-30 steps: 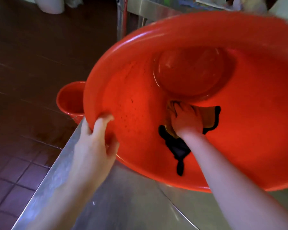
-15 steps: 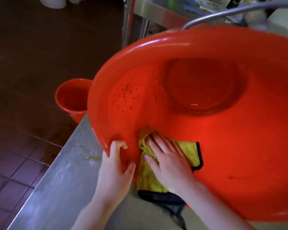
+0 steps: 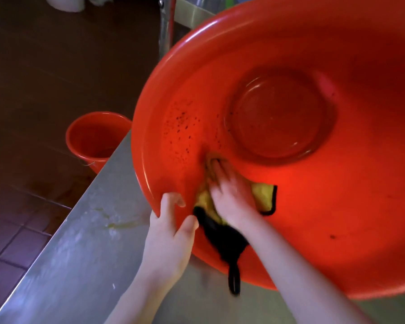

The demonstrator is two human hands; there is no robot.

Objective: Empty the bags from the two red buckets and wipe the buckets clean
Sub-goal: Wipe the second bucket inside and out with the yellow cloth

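Observation:
A big red bucket (image 3: 337, 206) lies tilted on the steel table, its mouth toward me and dark specks on its inner left wall. My left hand (image 3: 171, 225) grips its near rim, thumb inside. Inside the bucket, my right hand (image 3: 229, 190) presses a yellow cloth with black edging (image 3: 264, 195) flat against the lower wall just below the round bottom; the hand is blurred. A black part of the cloth hangs over the rim. A second, smaller red bucket (image 3: 96, 139) stands on the floor to the left of the table.
The steel table (image 3: 80, 253) has a wet, smeared patch near its left edge. Dark tiled floor (image 3: 33, 90) lies to the left. A metal post (image 3: 165, 26) and shelf stand behind the big bucket. White objects sit at the far top left.
My right hand slid the cloth from deep in the bucket down toward the near rim, then back up the wall. My left hand shifted along the rim and keeps its grip.

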